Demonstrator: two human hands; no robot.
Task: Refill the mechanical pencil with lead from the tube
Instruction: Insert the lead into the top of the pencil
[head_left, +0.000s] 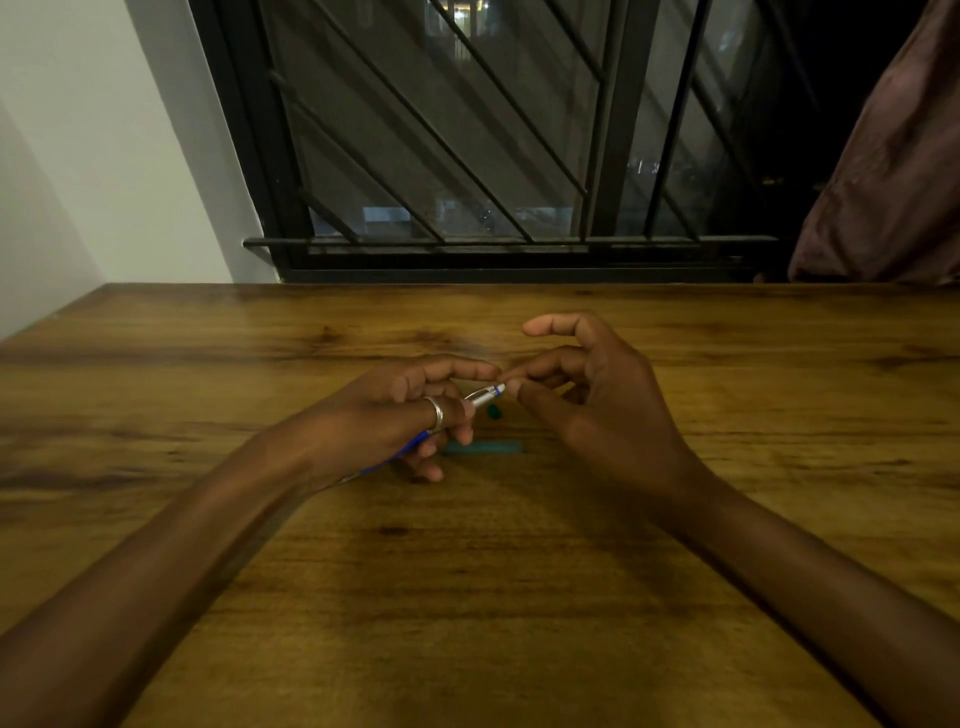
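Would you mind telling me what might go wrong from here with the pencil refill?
The right hand pinches at the end of the pencil held by the left hand; any lead there is too thin to see and could snap or drop. The small green cap lies loose beside the tube and could roll away.

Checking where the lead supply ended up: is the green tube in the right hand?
No, the green tube lies on the table, below both hands.
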